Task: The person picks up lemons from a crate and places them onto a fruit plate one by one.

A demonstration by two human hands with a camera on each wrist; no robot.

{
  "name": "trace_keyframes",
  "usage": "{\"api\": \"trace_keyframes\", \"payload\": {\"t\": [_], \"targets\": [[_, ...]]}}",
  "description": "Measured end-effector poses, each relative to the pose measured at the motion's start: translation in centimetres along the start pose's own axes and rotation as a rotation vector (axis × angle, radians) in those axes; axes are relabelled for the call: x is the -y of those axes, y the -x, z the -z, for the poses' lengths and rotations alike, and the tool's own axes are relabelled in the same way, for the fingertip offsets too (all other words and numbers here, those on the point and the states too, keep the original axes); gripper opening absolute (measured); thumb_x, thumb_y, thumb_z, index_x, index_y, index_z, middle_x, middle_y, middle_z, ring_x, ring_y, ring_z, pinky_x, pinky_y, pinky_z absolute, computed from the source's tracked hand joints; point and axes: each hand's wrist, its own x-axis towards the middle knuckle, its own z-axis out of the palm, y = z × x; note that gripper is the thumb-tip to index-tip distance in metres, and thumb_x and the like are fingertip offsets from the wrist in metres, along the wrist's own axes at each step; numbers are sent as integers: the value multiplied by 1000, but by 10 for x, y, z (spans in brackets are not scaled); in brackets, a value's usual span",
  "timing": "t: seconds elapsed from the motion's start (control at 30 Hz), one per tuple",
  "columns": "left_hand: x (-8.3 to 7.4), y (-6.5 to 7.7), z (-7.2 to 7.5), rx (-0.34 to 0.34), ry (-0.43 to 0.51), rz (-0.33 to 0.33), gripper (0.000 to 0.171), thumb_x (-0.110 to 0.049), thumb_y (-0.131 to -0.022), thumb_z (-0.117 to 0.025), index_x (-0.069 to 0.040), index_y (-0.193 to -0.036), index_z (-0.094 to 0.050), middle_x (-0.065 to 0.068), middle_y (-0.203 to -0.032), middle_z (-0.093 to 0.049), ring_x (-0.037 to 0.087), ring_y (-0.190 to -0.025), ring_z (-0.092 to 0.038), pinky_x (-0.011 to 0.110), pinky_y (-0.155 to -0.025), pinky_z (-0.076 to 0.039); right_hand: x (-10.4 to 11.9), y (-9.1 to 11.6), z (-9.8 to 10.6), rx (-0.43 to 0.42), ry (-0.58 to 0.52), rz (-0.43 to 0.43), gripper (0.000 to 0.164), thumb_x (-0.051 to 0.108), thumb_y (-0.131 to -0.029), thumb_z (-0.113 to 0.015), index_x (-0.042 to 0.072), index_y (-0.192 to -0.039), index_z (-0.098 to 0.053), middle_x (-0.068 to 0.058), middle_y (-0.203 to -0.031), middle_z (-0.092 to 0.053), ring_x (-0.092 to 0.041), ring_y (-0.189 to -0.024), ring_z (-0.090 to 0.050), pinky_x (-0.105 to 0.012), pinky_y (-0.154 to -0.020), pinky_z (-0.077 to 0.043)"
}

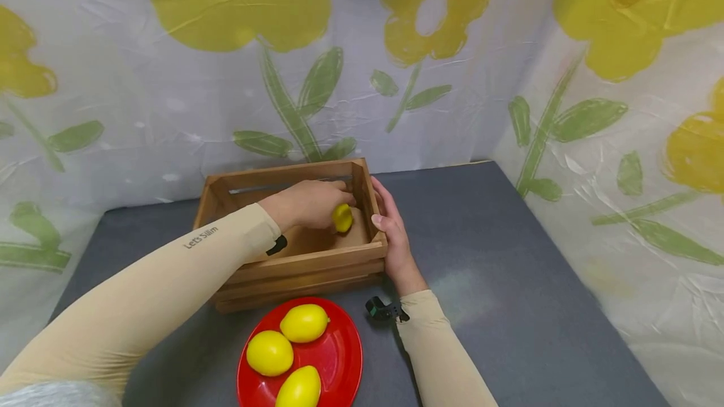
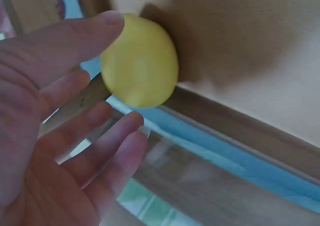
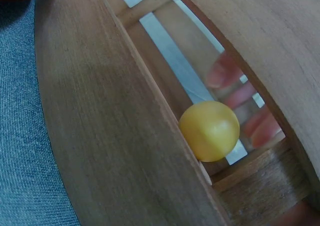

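Observation:
A yellow lemon (image 1: 342, 218) is inside the wooden crate (image 1: 305, 262), near its right end. My left hand (image 1: 311, 203) reaches into the crate beside it. In the left wrist view, the thumb tip overlaps the lemon (image 2: 140, 60), while the other fingers are spread and slightly bent. Seen from the right wrist, the lemon (image 3: 210, 131) shows through the gap between two slats, with the left fingertips (image 3: 262, 128) apart from it. My right hand (image 1: 396, 237) rests against the outside of the crate's right end, thumb by the rim, fingers extended.
In front of the crate, a red plate (image 1: 342, 363) holds three lemons, one of them the lemon (image 1: 304, 323) at the back. A dark grey cloth covers the table (image 1: 481, 256). Behind and to the right hang curtains with yellow flowers (image 1: 435, 11).

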Motion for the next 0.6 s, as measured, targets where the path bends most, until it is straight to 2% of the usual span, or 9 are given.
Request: {"api": "trace_keyframes", "payload": {"t": [0.13,0.37,0.6], "targets": [[0,-2,-1,14,-26,-7,55,-12,-96,-76,-17,-150,-66,13,-144,-63,31,-128,-66,54,-111,-56,-1,-1,0,0,1,-1,74,40,-93,-47,39,-167,-38,1,-171,-40,-37,-157,-39,-67,-126,-31],[1,-6,-4,30,-29,-14,56,-15,-93,-82,-16,-147,-67,12,-147,-63,32,-128,-67,56,-111,-55,-2,-2,-1,7,10,-4,74,39,-93,-46,39,-167,-37,2,-172,-38,-34,-158,-39,-67,-126,-32],[1,-14,-6,46,-35,-14,56,-15,-93,-82,-15,-147,-68,11,-149,-62,31,-124,-68,52,-111,-55,-2,-2,1,-1,14,2,74,38,-93,-45,39,-166,-38,2,-171,-40,-32,-156,-41,-65,-125,-33]]}}
